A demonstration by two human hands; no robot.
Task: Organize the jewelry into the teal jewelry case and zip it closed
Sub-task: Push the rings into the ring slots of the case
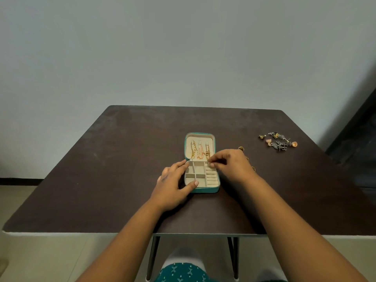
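Centre frame, dark matte counter (101, 180). Left hand (173, 185) lies flat-fingered against the case (211, 189), steadying its left side. Right hand (230, 162) pinches something small, too tiny to identify, over the ring rolls (211, 176). Case: teal shell, beige velvety dividers, light; likely slides unless braced. Lid holds three gold chains (199, 151), prone to tangling. Upper right: loose earrings (277, 141), small, fiddly, best pinched.

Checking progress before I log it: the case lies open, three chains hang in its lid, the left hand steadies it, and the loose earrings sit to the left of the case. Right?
Not quite. In the head view the loose earrings lie to the right of the case, not the left. The rest holds.
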